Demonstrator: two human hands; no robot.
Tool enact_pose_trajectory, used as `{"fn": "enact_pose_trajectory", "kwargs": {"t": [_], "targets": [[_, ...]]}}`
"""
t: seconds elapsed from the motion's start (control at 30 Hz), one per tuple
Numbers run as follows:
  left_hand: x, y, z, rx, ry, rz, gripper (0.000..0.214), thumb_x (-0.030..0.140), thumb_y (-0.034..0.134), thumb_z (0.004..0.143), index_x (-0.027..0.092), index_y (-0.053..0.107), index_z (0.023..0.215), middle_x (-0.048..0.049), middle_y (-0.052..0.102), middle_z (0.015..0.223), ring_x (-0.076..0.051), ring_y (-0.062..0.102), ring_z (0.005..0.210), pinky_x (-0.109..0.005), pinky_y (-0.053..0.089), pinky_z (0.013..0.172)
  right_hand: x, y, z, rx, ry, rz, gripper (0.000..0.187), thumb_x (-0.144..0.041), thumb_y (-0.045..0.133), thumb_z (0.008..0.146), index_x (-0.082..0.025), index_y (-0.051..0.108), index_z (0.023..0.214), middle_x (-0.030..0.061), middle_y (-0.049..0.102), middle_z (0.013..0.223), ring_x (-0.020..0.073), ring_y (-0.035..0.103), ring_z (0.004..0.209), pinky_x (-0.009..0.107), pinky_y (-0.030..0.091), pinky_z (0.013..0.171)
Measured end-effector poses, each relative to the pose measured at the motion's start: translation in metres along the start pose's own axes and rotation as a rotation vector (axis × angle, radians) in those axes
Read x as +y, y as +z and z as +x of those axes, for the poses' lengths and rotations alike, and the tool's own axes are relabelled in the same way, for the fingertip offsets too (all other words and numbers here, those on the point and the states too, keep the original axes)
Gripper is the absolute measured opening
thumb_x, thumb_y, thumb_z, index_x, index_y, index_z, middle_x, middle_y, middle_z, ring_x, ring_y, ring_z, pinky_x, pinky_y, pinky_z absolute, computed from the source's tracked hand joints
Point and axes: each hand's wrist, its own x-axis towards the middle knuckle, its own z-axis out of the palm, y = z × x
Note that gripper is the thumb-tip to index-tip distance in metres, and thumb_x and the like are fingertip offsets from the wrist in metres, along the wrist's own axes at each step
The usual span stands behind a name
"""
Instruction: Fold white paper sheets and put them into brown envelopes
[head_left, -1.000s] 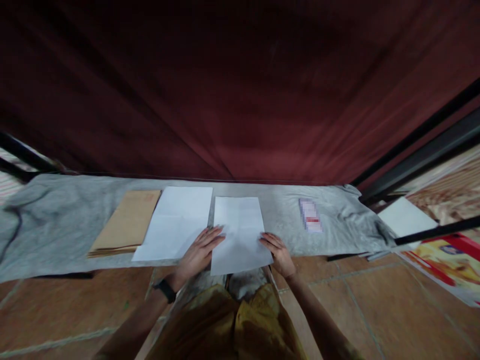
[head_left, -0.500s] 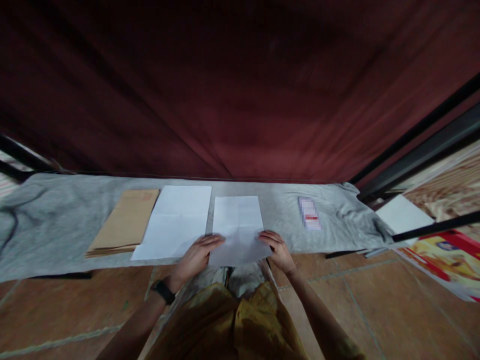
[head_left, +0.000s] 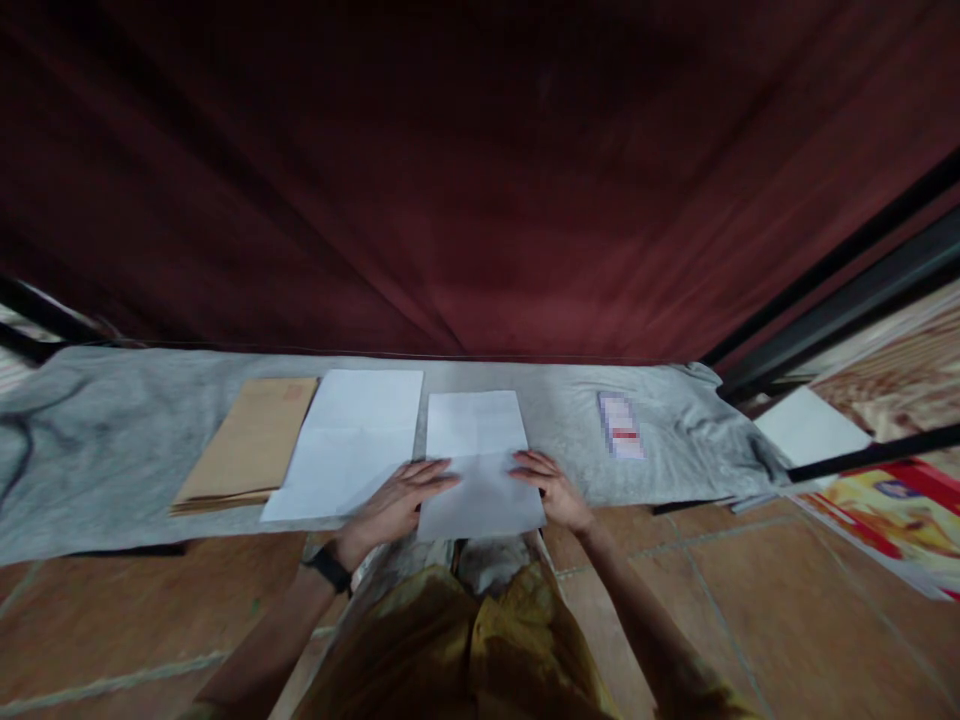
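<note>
A white sheet of paper (head_left: 480, 460) lies on a grey cloth (head_left: 112, 450), its near part folded up over itself. My left hand (head_left: 397, 505) rests on the sheet's left edge, fingers stretched flat along the fold. My right hand (head_left: 551, 490) presses the right edge with fingers spread. Left of this sheet lies a second white sheet (head_left: 349, 440), creased across the middle. A stack of brown envelopes (head_left: 251, 445) sits further left.
A small blurred red-and-white packet (head_left: 621, 427) lies on the cloth to the right. A dark red curtain (head_left: 480, 180) hangs behind. Black metal bars (head_left: 840, 300), a white sheet (head_left: 806, 430) and a colourful printed sheet (head_left: 892, 515) are at right. Brown tiled floor (head_left: 112, 620) lies below.
The sheet's near edge has been folded up away from me. Both hands slid forward along the sheet onto the new fold.
</note>
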Motion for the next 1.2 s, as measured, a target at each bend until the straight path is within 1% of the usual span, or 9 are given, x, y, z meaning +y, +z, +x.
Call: {"fn": "enact_pose_trajectory", "kwargs": {"t": [0.17, 0.23, 0.3, 0.4, 0.53, 0.6, 0.73, 0.9, 1.2], "targets": [[0.007, 0.0, -0.008, -0.031, 0.013, 0.111, 0.092, -0.007, 0.05, 0.072, 0.044, 0.047, 0.148, 0.0028, 0.039, 0.163, -0.023, 0.037, 0.147, -0.048, 0.033, 0.12, -0.015, 0.002, -0.008, -0.188, -0.036, -0.106, 0.058, -0.014, 0.061, 0.085, -0.032, 0.061, 0.141, 0.0054, 0.046, 0.158, 0.0269, 0.037, 0.148, 0.054, 0.02, 0.124], [0.003, -0.001, -0.006, -0.028, 0.037, 0.059, 0.085, -0.005, 0.051, 0.074, 0.042, 0.054, 0.143, 0.0034, 0.043, 0.16, -0.022, 0.038, 0.147, -0.046, 0.033, 0.12, -0.016, 0.002, -0.009, -0.216, -0.029, -0.065, 0.055, -0.016, 0.063, 0.085, -0.033, 0.063, 0.138, 0.005, 0.05, 0.155, 0.0264, 0.041, 0.146, 0.053, 0.02, 0.124], [-0.002, -0.002, -0.002, -0.011, 0.014, -0.048, 0.061, 0.005, 0.055, 0.081, 0.037, 0.067, 0.132, 0.0008, 0.054, 0.152, -0.023, 0.043, 0.143, -0.044, 0.036, 0.118, -0.014, 0.001, -0.007, -0.182, -0.002, 0.02, 0.043, -0.021, 0.064, 0.089, -0.033, 0.069, 0.13, 0.0049, 0.061, 0.144, 0.0247, 0.051, 0.138, 0.051, 0.026, 0.122], [-0.008, -0.001, 0.006, 0.074, -0.149, -0.251, 0.028, 0.034, 0.058, 0.091, 0.024, 0.078, 0.107, -0.0059, 0.073, 0.125, -0.025, 0.059, 0.123, -0.039, 0.047, 0.106, -0.009, -0.001, -0.003, -0.073, 0.088, 0.155, 0.025, -0.032, 0.06, 0.096, -0.03, 0.076, 0.114, 0.0045, 0.076, 0.12, 0.0221, 0.066, 0.118, 0.044, 0.041, 0.112], [-0.007, 0.004, 0.019, 0.207, -0.472, -0.411, 0.046, 0.054, 0.048, 0.092, 0.019, 0.072, 0.075, -0.0015, 0.07, 0.074, -0.019, 0.064, 0.075, -0.029, 0.051, 0.07, -0.009, 0.0, 0.004, 0.077, 0.295, 0.283, 0.031, -0.043, 0.053, 0.098, -0.024, 0.078, 0.103, 0.0048, 0.079, 0.103, 0.0231, 0.072, 0.101, 0.036, 0.055, 0.092], [-0.003, 0.005, 0.027, 0.274, -0.562, -0.384, 0.047, 0.055, 0.047, 0.093, 0.018, 0.066, 0.07, 0.0012, 0.063, 0.065, -0.017, 0.059, 0.066, -0.026, 0.046, 0.062, -0.011, 0.0, 0.011, 0.136, 0.381, 0.301, 0.036, -0.045, 0.05, 0.099, -0.02, 0.076, 0.106, 0.0054, 0.078, 0.101, 0.0227, 0.072, 0.095, 0.033, 0.056, 0.085], [0.01, 0.0, 0.046, 0.308, -0.681, -0.157, 0.039, 0.046, 0.044, 0.099, 0.018, 0.067, 0.085, -0.001, 0.067, 0.072, -0.016, 0.062, 0.07, -0.024, 0.044, 0.065, -0.016, 0.001, 0.032, 0.194, 0.595, 0.162, 0.036, -0.042, 0.046, 0.101, -0.018, 0.072, 0.099, 0.0045, 0.076, 0.087, 0.0196, 0.07, 0.079, 0.026, 0.051, 0.072], [0.033, -0.013, 0.065, 0.217, -0.835, 0.172, 0.042, 0.04, 0.037, 0.103, 0.015, 0.065, 0.121, -0.0135, 0.076, 0.093, -0.025, 0.072, 0.085, -0.031, 0.048, 0.073, -0.018, 0.002, 0.058, 0.12, 0.777, -0.098, 0.029, -0.038, 0.047, 0.102, -0.022, 0.071, 0.107, 0.006, 0.077, 0.101, 0.0191, 0.072, 0.091, 0.023, 0.048, 0.073], [0.031, -0.022, 0.082, 0.194, -0.864, 0.212, 0.04, 0.037, 0.035, 0.103, 0.015, 0.066, 0.118, -0.0157, 0.075, 0.105, -0.027, 0.074, 0.093, -0.034, 0.051, 0.076, -0.026, 0.007, 0.079, -0.005, 0.88, -0.367, 0.033, -0.038, 0.043, 0.106, -0.02, 0.068, 0.116, 0.0105, 0.077, 0.098, 0.0199, 0.075, 0.09, 0.025, 0.049, 0.073]]}}
